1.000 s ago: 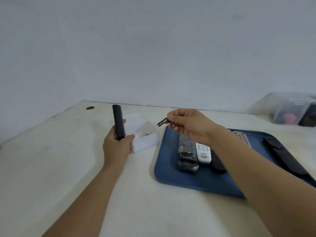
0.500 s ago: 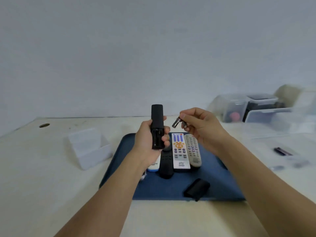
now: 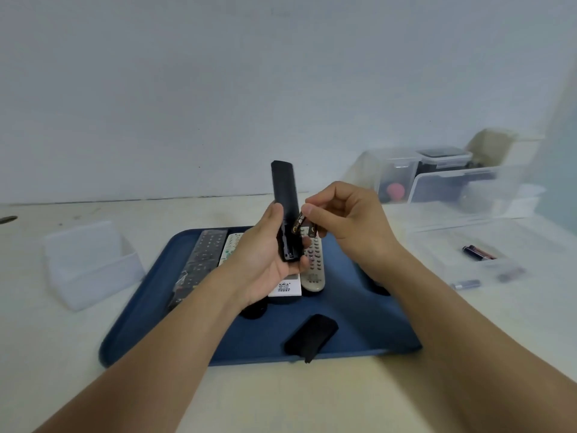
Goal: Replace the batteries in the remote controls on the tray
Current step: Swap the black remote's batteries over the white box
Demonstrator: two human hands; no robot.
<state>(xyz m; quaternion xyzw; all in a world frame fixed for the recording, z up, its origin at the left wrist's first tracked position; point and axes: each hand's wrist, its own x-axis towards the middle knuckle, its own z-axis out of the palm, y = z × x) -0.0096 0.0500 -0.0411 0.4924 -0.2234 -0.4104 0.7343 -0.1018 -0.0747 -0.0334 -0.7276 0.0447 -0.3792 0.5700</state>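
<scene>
My left hand (image 3: 265,254) grips a slim black remote (image 3: 284,201) upright above the blue tray (image 3: 150,310), its open battery bay facing me. My right hand (image 3: 349,220) pinches batteries (image 3: 302,227) right beside the remote's bay, touching or nearly touching it. On the tray lie several remotes: a dark one (image 3: 201,260) at the left, a white one (image 3: 285,285) and a beige one (image 3: 313,264) partly behind my hands. A black battery cover (image 3: 312,337) lies at the tray's front.
A white plastic box (image 3: 87,260) stands left of the tray. Loose batteries (image 3: 477,253) and a further battery (image 3: 466,284) lie on the table at the right. Clear storage bins (image 3: 452,185) stand at the back right against the wall.
My view swung from the white box to the tray. My left hand carried the black remote over the tray, and my right hand brought the batteries down against its bay.
</scene>
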